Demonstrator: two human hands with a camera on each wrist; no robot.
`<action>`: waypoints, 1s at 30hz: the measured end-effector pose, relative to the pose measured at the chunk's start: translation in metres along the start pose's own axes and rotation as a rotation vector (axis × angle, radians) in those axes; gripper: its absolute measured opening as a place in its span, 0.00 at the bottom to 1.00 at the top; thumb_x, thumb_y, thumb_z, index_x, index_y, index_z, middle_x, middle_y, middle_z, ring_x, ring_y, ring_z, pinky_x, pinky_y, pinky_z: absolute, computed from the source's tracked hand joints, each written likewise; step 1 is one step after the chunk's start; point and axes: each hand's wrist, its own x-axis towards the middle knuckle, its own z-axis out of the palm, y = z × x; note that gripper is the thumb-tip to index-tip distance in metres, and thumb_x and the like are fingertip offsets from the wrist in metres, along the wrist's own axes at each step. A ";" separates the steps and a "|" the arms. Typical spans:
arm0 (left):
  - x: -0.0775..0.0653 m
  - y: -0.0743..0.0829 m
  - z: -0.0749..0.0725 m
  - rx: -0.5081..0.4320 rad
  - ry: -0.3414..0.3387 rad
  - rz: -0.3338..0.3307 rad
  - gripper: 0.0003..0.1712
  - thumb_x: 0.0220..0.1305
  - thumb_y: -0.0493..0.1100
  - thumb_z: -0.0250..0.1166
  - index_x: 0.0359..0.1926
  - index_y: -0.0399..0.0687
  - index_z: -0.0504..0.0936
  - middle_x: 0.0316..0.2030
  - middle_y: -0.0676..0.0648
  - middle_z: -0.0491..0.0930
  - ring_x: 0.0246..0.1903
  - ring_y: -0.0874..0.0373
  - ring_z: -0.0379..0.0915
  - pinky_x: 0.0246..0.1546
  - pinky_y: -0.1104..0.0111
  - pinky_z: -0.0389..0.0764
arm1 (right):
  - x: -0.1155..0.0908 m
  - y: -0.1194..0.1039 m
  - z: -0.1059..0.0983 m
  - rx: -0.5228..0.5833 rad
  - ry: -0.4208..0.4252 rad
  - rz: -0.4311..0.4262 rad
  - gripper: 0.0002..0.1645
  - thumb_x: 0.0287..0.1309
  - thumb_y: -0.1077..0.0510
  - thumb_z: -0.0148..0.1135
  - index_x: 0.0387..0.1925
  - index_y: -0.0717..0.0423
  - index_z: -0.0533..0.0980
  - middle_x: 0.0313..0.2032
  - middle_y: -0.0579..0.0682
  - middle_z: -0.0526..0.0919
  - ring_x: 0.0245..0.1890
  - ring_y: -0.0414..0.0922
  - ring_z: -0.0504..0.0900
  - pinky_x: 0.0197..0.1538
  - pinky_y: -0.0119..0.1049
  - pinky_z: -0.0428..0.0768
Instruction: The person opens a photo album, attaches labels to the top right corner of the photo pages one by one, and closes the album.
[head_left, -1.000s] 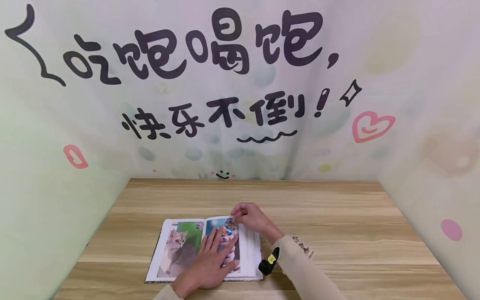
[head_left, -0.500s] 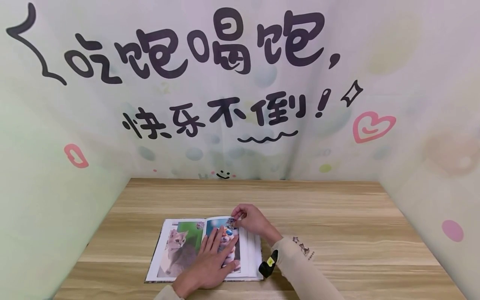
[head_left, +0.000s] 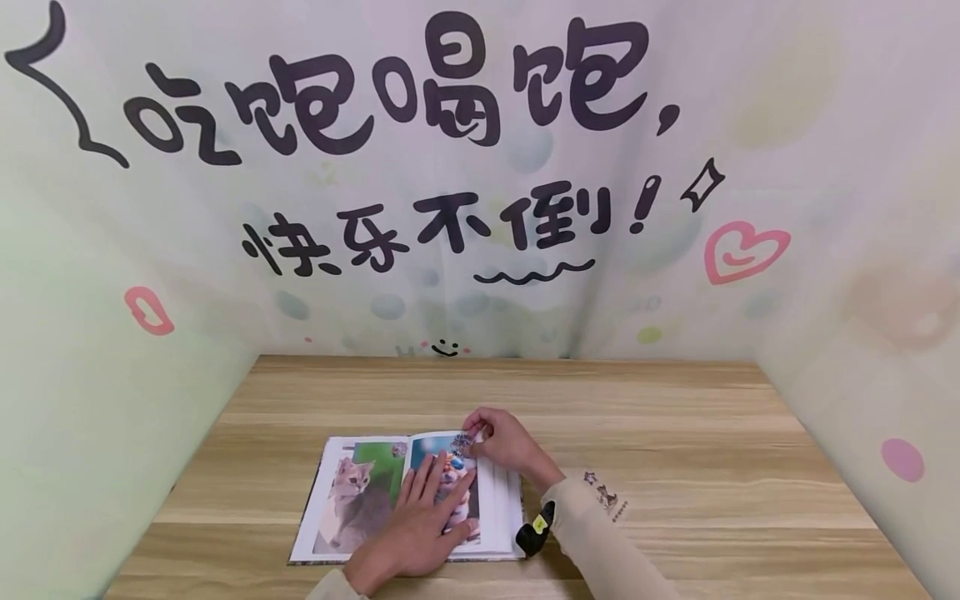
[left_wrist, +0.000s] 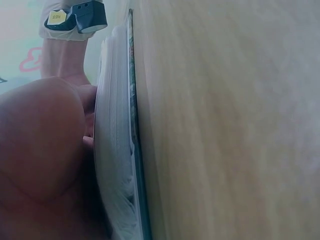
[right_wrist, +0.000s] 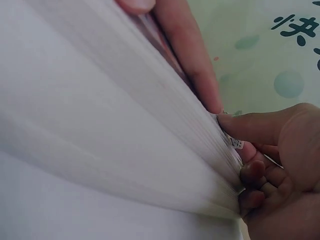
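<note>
An open photo album (head_left: 318,521) lies on the table, a cat photo (head_left: 352,500) on its left page and another colourful photo (head_left: 463,521) on the right. My left hand (head_left: 423,529) rests flat with fingers spread across the right page, covering much of that photo. At this page's upper right corner, my right hand (head_left: 504,437) pinches a small sticker with dark print (head_left: 461,444) between thumb and fingers. In the right wrist view, part of the sticker (right_wrist: 236,143) shows below the thumb, right at the page edges (right_wrist: 200,145).
A small round pinkish sticker (head_left: 400,450) marks the left page's upper corner. Wood table (head_left: 675,433) surrounds the album. Behind stands a printed cloth wall (head_left: 360,317). A black wrist camera (head_left: 534,533) sits on the right sleeve, beside the album's right edge.
My right fingers have shifted slightly at the page corner, and the printed sticker now lies at a slightly different angle. The left hand and the album have stayed in place.
</note>
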 end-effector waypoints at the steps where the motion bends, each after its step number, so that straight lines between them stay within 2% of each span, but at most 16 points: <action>1: 0.000 0.000 0.000 0.001 0.002 0.001 0.38 0.74 0.64 0.47 0.78 0.58 0.54 0.78 0.35 0.33 0.76 0.35 0.24 0.71 0.37 0.35 | 0.000 0.000 0.000 0.003 0.003 0.004 0.14 0.51 0.69 0.71 0.38 0.53 0.80 0.34 0.46 0.81 0.32 0.41 0.74 0.36 0.31 0.73; 11: 0.002 -0.005 0.004 0.018 -0.004 -0.016 0.38 0.74 0.65 0.46 0.78 0.61 0.51 0.78 0.38 0.32 0.76 0.38 0.22 0.72 0.40 0.33 | 0.001 0.002 0.002 0.023 0.062 0.028 0.10 0.53 0.69 0.69 0.37 0.55 0.80 0.33 0.47 0.82 0.30 0.41 0.73 0.34 0.31 0.72; 18: 0.001 -0.002 0.002 0.023 0.011 -0.001 0.38 0.74 0.64 0.47 0.78 0.59 0.53 0.78 0.36 0.33 0.76 0.36 0.25 0.71 0.38 0.36 | 0.002 0.006 0.005 0.043 0.122 0.046 0.07 0.55 0.67 0.68 0.35 0.54 0.81 0.32 0.45 0.82 0.29 0.41 0.74 0.33 0.31 0.72; 30: 0.001 -0.001 0.000 0.029 -0.006 -0.011 0.38 0.74 0.65 0.46 0.78 0.60 0.52 0.78 0.37 0.32 0.76 0.37 0.24 0.72 0.39 0.36 | 0.009 0.002 0.011 0.022 0.185 0.071 0.09 0.50 0.61 0.75 0.29 0.54 0.79 0.26 0.45 0.80 0.28 0.40 0.75 0.33 0.33 0.74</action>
